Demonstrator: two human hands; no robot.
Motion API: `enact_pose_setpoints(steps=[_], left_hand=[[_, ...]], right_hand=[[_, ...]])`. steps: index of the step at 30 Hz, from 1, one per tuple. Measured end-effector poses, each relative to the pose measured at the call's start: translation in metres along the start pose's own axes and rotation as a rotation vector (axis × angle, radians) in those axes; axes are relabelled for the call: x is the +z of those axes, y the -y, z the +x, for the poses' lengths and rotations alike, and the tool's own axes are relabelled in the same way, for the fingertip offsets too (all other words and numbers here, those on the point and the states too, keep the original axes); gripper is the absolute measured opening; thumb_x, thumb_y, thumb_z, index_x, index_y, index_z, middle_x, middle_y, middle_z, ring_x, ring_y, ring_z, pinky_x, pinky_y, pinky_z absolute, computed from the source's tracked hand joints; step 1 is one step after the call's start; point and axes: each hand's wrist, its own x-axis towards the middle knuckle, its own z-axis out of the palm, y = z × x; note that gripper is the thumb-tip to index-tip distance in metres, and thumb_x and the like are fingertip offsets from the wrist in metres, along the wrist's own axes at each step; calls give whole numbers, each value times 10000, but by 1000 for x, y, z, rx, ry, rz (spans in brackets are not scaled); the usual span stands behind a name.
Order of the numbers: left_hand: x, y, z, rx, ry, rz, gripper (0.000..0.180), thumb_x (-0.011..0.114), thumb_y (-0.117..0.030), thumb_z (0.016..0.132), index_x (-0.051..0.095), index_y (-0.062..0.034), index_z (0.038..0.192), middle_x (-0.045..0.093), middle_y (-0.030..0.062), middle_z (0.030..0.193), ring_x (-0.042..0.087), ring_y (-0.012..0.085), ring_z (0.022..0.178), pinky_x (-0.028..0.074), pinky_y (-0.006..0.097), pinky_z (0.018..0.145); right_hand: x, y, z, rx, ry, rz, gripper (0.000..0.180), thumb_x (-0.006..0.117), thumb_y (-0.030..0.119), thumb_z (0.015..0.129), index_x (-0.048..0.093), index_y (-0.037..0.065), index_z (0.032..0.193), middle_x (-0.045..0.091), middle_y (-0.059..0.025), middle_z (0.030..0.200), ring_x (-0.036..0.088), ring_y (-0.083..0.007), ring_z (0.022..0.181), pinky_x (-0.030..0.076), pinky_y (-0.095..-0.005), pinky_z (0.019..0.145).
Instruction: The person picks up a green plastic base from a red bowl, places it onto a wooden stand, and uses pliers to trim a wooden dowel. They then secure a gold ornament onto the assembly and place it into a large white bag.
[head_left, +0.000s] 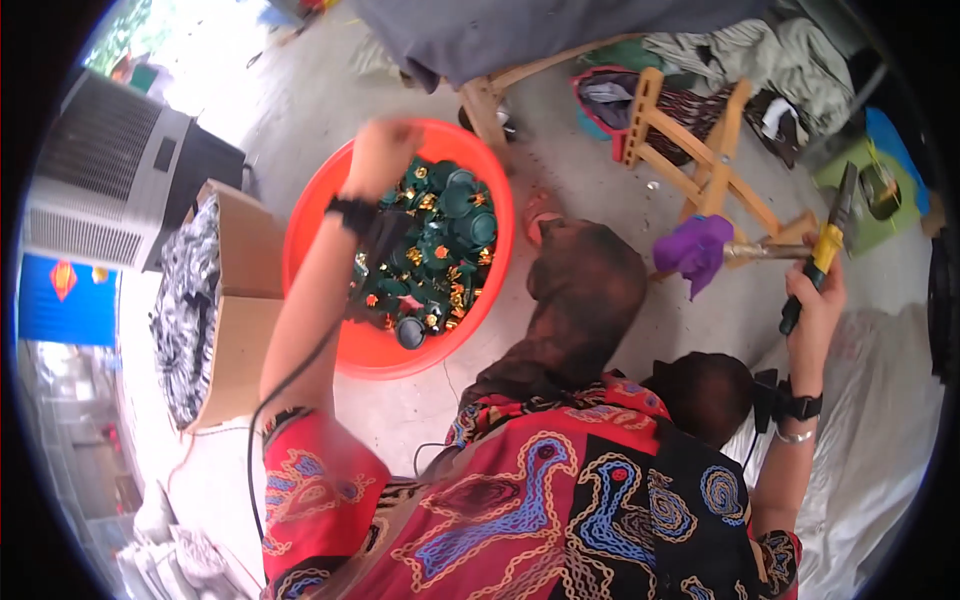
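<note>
My left hand (388,155) is over the far side of a round orange-red basin (508,215), its fingers smeared by motion, so I cannot tell whether it holds anything. Dark green round pieces (457,197) and small gold pieces (440,252) fill the basin. Out to the right, my right hand (818,300) is closed around a long tool (826,246) with a black and yellow handle and a grey metal end; its exact kind is unclear. Beside that tool, a metal rod (765,251) runs left to a bunched purple cloth (697,252).
A wooden folding frame (700,160) stands at the right, with piled clothes (770,65) behind it. To the left are an open cardboard box (245,245) of silvery-grey material and a grey ventilated machine (95,165). A cloth-covered wooden table (480,40) stands beyond the basin.
</note>
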Motion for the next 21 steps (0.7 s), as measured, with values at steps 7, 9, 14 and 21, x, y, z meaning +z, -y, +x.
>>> enact_pose_setpoints(steps=[7, 9, 14, 21], left_hand=[[100, 158, -187, -524, 240, 106, 271, 645, -181, 655, 686, -128, 918, 658, 135, 841, 630, 311, 823, 502, 403, 750], [131, 156, -196, -569, 216, 114, 372, 679, -160, 647, 660, -149, 1018, 649, 136, 910, 623, 307, 861, 498, 401, 766], [182, 139, -176, -446, 262, 343, 554, 740, -124, 635, 578, -229, 1155, 473, 137, 1238, 485, 324, 1090, 482, 402, 834], [190, 162, -143, -380, 199, 391, 181, 648, -174, 683, 694, -147, 856, 590, 154, 1081, 544, 313, 1016, 485, 402, 794]], right_hand=[[46, 6, 7, 105, 51, -56, 492, 598, 29, 685, 503, -15, 1166, 480, 20, 718, 415, -44, 580, 313, -163, 525], [57, 10, 13, 111, 29, -70, 486, 595, 33, 688, 500, -22, 1161, 475, 23, 702, 412, -44, 576, 306, -162, 522], [61, 9, 26, 118, 57, -120, 492, 573, 33, 692, 486, -35, 1171, 454, 20, 680, 390, -43, 565, 290, -165, 517], [61, 24, 38, 121, 43, -141, 482, 569, 40, 696, 492, -31, 1166, 444, 26, 678, 381, -40, 568, 282, -163, 527]])
